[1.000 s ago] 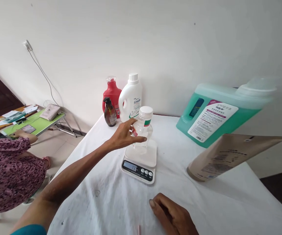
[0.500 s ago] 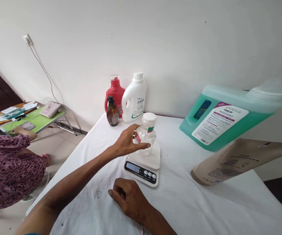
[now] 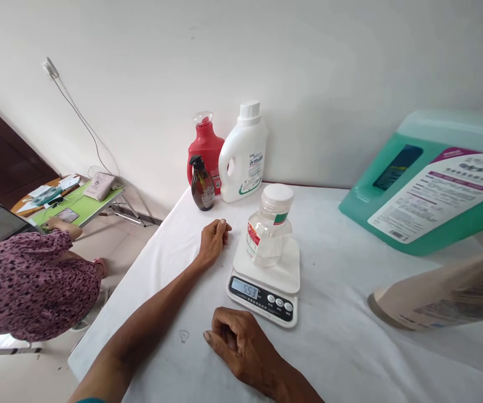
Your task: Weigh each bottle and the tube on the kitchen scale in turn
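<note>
Head view showed our two bare hands resting on a white table (image 3: 342,358). Our left hand (image 3: 212,242) lay on the cloth just left of the kitchen scale (image 3: 266,278), fingers loosely curled, holding nothing and apart from the scale's edge. Our right hand (image 3: 241,347) rested knuckles-up on the cloth just in front of the scale, fingers bent under into a loose fist, with nothing in it that we could see.

A clear jar (image 3: 268,234) with a white lid stood upright on the scale's white platform, free of both hands. It carried a red-and-white label on its left side and a green band below the lid. The scale's display faced us and showed digits; three round buttons sat to the right of the display.

At the far edge of the table, against the wall, stood three containers close together: a small brown bottle (image 3: 202,184) with a dark pump top, a red bottle (image 3: 205,146) behind it, and a white jug (image 3: 243,155) with a white cap.

To the right, a large green jug (image 3: 426,184) lay tilted, label facing us. A brown paper bag (image 3: 446,296) lay on its side nearer to us, below the jug.

At far left, a person in a patterned sleeve (image 3: 31,280) sat beside a low green table (image 3: 77,202).
</note>
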`<state>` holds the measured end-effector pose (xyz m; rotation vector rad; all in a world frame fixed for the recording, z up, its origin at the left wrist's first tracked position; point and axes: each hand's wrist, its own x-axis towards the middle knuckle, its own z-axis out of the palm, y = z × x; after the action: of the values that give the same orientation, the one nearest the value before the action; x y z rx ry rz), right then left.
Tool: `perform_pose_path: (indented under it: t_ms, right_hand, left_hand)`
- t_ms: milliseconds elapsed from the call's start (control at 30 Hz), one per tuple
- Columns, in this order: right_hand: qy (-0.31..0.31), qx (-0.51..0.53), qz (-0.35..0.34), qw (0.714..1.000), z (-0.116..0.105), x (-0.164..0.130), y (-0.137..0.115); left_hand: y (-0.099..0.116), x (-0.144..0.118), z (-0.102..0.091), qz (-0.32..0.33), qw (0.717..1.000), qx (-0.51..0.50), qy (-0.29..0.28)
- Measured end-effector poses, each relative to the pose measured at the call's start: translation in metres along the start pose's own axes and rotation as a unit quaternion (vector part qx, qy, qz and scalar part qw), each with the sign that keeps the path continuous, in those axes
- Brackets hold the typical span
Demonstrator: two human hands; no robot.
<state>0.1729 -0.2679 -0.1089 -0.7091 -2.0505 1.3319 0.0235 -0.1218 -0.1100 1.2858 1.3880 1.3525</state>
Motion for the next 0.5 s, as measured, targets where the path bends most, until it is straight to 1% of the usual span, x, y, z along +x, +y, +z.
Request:
perform_pose_path:
  t_ms: [100, 200, 500]
  right_hand:
    - [0.003, -0.016, -0.010, 1.000, 0.0009, -0.0003, -0.0003]
    - [0.004, -0.012, -0.001, 1.000, 0.0011, -0.0002, 0.0005]
    - [0.007, -0.007, 0.006, 1.000, -0.0003, -0.0008, 0.0016]
  left_hand:
    - [-0.0029, -0.0017, 0.0008, -0.006, 1.000, 0.009, -0.021]
    - [-0.0009, -0.0029, 0.0001, -0.003, 0.999, 0.020, -0.037]
    - [-0.0032, -0.0040, -0.0007, 0.003, 0.997, 0.048, -0.054]
